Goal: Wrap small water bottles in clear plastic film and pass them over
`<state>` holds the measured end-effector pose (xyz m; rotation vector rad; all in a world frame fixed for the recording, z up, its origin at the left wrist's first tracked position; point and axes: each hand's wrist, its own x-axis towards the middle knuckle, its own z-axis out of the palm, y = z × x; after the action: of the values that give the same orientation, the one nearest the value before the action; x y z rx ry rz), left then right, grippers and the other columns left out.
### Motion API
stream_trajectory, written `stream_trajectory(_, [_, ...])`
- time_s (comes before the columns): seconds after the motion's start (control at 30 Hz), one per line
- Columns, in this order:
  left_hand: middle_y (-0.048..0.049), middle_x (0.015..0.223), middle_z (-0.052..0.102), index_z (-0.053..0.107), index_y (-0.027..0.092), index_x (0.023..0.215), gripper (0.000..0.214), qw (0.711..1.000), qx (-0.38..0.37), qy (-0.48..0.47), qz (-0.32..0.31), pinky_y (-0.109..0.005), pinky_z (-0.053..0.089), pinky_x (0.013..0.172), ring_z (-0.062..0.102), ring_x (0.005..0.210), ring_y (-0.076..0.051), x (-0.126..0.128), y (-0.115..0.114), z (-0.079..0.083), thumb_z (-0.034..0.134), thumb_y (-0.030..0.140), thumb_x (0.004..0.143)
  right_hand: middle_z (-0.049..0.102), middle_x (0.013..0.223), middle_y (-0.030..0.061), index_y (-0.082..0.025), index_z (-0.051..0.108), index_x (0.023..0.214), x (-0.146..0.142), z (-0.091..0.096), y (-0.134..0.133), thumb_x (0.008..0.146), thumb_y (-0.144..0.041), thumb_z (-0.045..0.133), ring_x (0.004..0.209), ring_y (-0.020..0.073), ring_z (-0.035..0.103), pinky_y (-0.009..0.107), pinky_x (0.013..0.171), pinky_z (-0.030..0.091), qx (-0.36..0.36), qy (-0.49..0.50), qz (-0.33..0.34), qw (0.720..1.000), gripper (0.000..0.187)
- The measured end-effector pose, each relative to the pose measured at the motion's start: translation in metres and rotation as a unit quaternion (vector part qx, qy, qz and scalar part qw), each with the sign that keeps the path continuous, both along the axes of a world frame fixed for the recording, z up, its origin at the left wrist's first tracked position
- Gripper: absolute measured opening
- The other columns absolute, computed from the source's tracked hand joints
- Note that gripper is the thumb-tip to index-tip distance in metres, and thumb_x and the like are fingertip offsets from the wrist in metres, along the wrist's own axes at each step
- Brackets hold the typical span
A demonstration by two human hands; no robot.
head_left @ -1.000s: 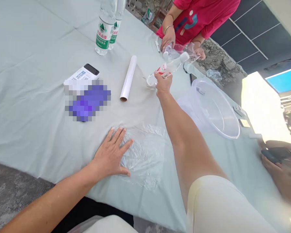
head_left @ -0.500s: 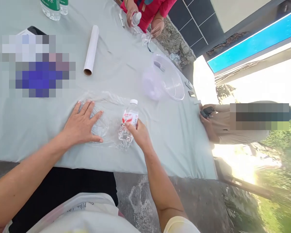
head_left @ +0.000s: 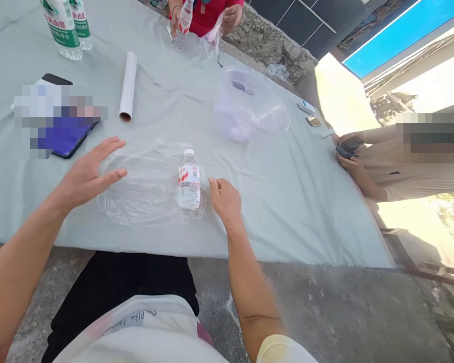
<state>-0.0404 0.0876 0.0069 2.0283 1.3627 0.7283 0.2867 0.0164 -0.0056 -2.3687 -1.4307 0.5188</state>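
Observation:
A sheet of clear plastic film (head_left: 147,194) lies spread and wrinkled on the grey tablecloth. Lying on the film's right end is a small plastic water bottle (head_left: 189,189) with a white cap and a red and white label. My left hand (head_left: 93,171) hovers at the film's left edge, fingers stretched out and thumb apart, holding nothing. Just right of the bottle, apart from it, my right hand (head_left: 226,201) is closed with its fingers curled in; I see nothing in it.
A white roll (head_left: 128,88) lies beyond the film, with a purple-screened phone (head_left: 70,136) to its left. Two large water bottles (head_left: 62,30) stand at far left. A clear plastic basin (head_left: 270,118) is at the back. A co-worker's hand (head_left: 175,22) holds another bottle; a second person stands right.
My right hand has let go of the bottle and moved right of it. My left hand has lifted off the film and shifted left. The view has also shifted.

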Motion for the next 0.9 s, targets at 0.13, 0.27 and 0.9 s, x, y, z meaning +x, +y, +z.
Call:
stream_trajectory(0.13, [-0.0022, 0.123, 0.071, 0.067, 0.024, 0.121, 0.037, 0.966, 0.141, -0.009, 0.219, -0.040, 0.052, 0.098, 0.066, 0.110, -0.023, 0.008, -0.002, 0.017, 0.064, 0.037, 0.086, 0.065, 0.105, 0.0071, -0.021, 0.061, 0.095, -0.002, -0.016, -0.012, 0.087, -0.047, 0.059, 0.092, 0.0209, 0.061, 0.028, 0.068, 0.037, -0.010, -0.010, -0.004, 1.000, 0.028])
stream_trajectory(0.27, [-0.0053, 0.103, 0.075, 0.070, 0.019, 0.105, 0.021, 0.956, 0.265, -0.022, 0.121, -0.033, 0.053, 0.089, 0.069, 0.096, -0.020, 0.062, -0.019, 0.034, 0.057, 0.029, 0.091, 0.064, 0.090, 0.0041, -0.021, 0.056, 0.078, -0.012, -0.025, -0.016, 0.086, -0.037, 0.054, 0.086, 0.0202, 0.060, 0.029, 0.068, 0.037, 0.033, 0.024, 0.002, 0.999, 0.018])
stream_trajectory(0.9, [-0.0201, 0.113, 0.069, 0.070, 0.014, 0.105, 0.037, 0.905, 0.048, 0.380, 0.186, -0.063, 0.040, 0.095, 0.058, 0.119, -0.045, 0.017, 0.014, 0.043, 0.047, 0.041, 0.094, 0.055, 0.132, 0.0170, -0.018, 0.054, 0.121, -0.099, -0.029, -0.024, 0.081, -0.044, 0.069, 0.116, 0.0306, 0.055, 0.044, 0.087, 0.051, 0.250, -0.001, 0.050, 0.967, 0.050])
